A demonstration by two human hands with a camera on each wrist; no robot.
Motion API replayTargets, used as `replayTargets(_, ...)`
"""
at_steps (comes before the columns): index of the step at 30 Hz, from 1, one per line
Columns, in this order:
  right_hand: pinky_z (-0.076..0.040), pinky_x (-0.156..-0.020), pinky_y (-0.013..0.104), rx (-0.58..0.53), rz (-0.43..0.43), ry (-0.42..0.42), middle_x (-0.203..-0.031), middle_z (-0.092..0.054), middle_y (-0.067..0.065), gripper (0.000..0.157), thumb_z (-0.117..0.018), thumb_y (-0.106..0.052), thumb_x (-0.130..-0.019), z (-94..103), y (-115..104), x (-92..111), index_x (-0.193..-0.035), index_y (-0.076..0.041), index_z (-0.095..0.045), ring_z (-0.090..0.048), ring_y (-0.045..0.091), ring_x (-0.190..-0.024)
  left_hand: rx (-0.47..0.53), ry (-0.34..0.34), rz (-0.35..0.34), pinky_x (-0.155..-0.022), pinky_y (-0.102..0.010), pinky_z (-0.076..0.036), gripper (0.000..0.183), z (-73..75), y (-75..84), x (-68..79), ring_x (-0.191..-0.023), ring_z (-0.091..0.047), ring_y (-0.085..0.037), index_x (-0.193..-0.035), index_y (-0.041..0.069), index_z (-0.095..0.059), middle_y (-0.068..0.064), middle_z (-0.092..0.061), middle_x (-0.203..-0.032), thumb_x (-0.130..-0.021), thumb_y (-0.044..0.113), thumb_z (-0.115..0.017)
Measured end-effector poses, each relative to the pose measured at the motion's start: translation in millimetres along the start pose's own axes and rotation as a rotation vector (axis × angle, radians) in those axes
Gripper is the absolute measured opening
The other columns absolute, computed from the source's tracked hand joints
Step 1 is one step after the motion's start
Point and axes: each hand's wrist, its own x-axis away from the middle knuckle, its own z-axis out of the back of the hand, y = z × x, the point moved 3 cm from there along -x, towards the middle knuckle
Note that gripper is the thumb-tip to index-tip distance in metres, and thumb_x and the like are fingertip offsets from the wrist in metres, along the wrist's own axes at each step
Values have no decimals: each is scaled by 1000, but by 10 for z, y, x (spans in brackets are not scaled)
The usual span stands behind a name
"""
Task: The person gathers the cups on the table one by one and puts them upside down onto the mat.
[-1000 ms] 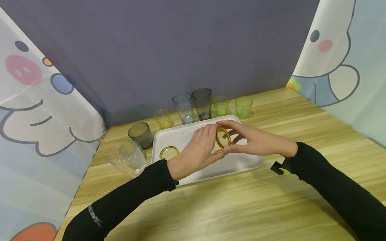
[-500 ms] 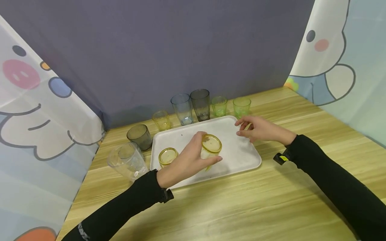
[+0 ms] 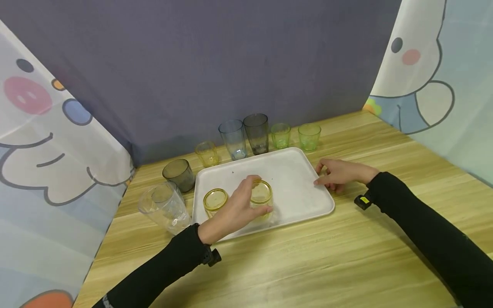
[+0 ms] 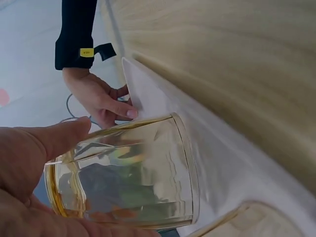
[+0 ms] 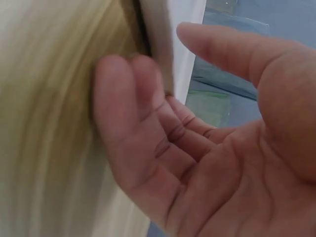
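Note:
My left hand [image 3: 236, 210] holds a yellow-tinted drinking glass [image 3: 262, 193], thumb on one side and fingers on the other. This glass stands upside down, base up, on the white tray [image 3: 294, 175]. In the left wrist view, the glass [image 4: 133, 173] has its rim down at the tray surface. Left of it, a second upturned yellow glass [image 3: 215, 199] is partly covered by my left hand. At the tray's right edge, my right hand [image 3: 343, 173] has its thumb over the rim and its fingers [image 5: 118, 98] curled low against the side, near the wooden table.
Behind the tray stand a small yellow glass [image 3: 207, 155], a tall blue glass [image 3: 233, 139], a tall grey glass [image 3: 256, 133] and two green glasses [image 3: 309, 137]. Left of it are a dark glass [image 3: 179, 174] and a clear glass jug-like vessel [image 3: 165, 207]. A grey backdrop [image 3: 185, 77] rises behind.
The yellow glass, earlier held between both hands, has been turned base up and lowered to the tray by my left hand. My right hand let go of it and moved to the tray's right edge.

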Motion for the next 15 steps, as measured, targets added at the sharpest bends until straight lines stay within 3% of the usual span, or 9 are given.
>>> replayTargets(9,-53,-49,31,-57,9,-18,-67,-53,8,45,-63,-26,-89,-11,6,20,-117,0,-41,-54,20,-56,3,12,15,-102,-49,-40,73,-16,-87,-15,-128,-38,-24,-142,12,-30,-16,-41,-139,-84,34,-70)
replayTargets(15,-52,-46,30,-76,-9,-30,-67,-53,7,45,-63,-28,-90,-15,49,12,-118,-1,-41,-53,18,-51,54,-21,58,-104,-47,-38,75,-2,-129,1,-132,-34,-24,-143,12,-27,-14,-37,-144,-85,35,-69)
